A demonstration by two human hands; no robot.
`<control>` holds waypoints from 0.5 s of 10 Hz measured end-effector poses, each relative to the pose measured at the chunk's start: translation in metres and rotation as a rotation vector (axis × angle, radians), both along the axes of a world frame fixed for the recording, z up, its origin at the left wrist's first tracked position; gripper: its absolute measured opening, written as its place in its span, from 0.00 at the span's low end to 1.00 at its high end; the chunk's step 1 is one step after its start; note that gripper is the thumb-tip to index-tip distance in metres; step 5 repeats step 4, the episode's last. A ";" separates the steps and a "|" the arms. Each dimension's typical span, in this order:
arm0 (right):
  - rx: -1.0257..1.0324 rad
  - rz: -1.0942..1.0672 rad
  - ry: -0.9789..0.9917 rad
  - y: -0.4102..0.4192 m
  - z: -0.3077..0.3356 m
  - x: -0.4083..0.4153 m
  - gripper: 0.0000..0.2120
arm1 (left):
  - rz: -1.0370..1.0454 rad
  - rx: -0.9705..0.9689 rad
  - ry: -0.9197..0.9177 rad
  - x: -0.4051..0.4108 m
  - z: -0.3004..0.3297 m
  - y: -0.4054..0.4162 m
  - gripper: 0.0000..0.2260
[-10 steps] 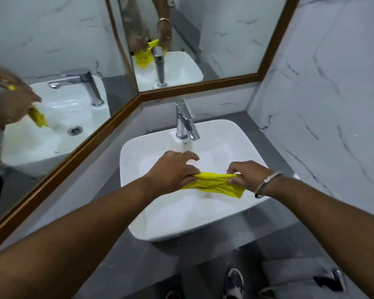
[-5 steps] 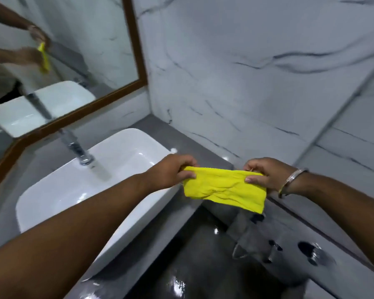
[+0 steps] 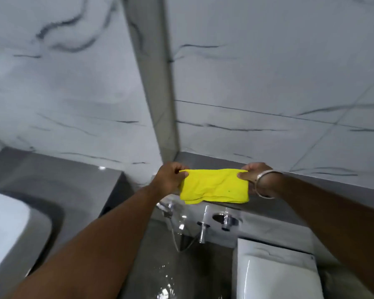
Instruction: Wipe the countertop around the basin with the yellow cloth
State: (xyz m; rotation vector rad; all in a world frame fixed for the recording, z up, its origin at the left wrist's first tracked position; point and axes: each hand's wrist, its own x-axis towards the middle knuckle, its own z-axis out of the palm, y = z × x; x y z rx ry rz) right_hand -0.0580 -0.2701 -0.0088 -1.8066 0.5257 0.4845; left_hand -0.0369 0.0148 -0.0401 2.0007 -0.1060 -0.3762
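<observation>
The yellow cloth [image 3: 214, 186], folded into a flat rectangle, hangs stretched between both hands in the middle of the view. My left hand [image 3: 171, 176] pinches its left edge and my right hand [image 3: 252, 174], with a metal bangle on the wrist, pinches its right edge. The cloth is held in the air to the right of the grey countertop [image 3: 58, 175], above a lower grey ledge. Only the corner of the white basin [image 3: 7, 229] shows at the far left edge.
White marble-pattern walls meet at a grey corner strip [image 3: 158, 93]. Below the cloth are chrome wall fittings with a hose [image 3: 203, 227], a white toilet cistern [image 3: 274, 275] and a wet, shiny grey floor [image 3: 166, 277].
The view has swung right, away from the basin and mirror. Both hands carried the cloth off the basin to the right, and it went from a twisted bundle to a flat folded rectangle.
</observation>
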 end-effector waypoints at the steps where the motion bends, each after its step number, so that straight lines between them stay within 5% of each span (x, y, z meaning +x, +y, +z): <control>1: -0.266 -0.047 -0.063 -0.015 -0.050 0.021 0.13 | 0.091 0.113 0.032 0.038 -0.040 -0.032 0.08; 2: -0.579 0.006 -0.149 -0.013 -0.063 0.022 0.15 | 0.122 0.279 -0.058 0.051 -0.049 -0.034 0.11; 3: -0.910 0.320 -0.251 0.005 -0.058 -0.005 0.25 | -0.124 0.707 -0.271 0.035 -0.027 -0.033 0.16; 4: -1.135 0.424 -0.404 0.012 -0.037 -0.023 0.32 | -0.200 0.835 -0.382 0.015 -0.002 -0.029 0.25; 5: -1.135 0.424 -0.404 0.012 -0.037 -0.023 0.32 | -0.200 0.835 -0.382 0.015 -0.002 -0.029 0.25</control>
